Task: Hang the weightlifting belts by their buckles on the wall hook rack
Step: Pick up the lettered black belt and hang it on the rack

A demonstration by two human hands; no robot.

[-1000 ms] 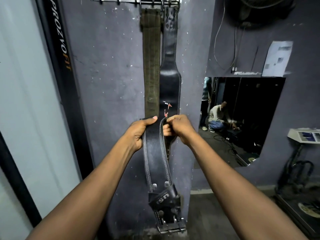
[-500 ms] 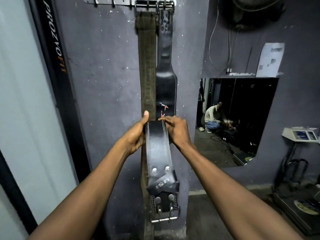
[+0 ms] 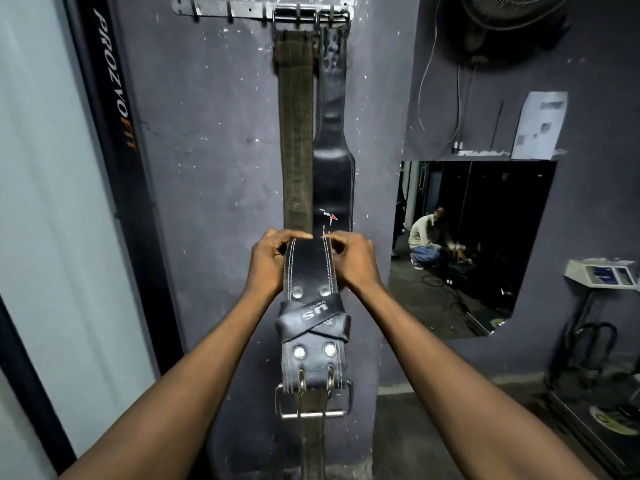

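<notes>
I have both hands on a black leather belt point(image 3: 309, 268) in front of the grey wall point(image 3: 214, 168), my left hand point(image 3: 268, 263) pinching its left edge and my right hand point(image 3: 353, 261) its right edge, fingers closed tight on the strap near its folded top. Its metal buckle point(image 3: 313, 400) hangs at the bottom end, below the rivets. Higher up, a green belt point(image 3: 297, 140) and another black belt point(image 3: 334, 161) hang side by side from the hook rack point(image 3: 242, 10).
</notes>
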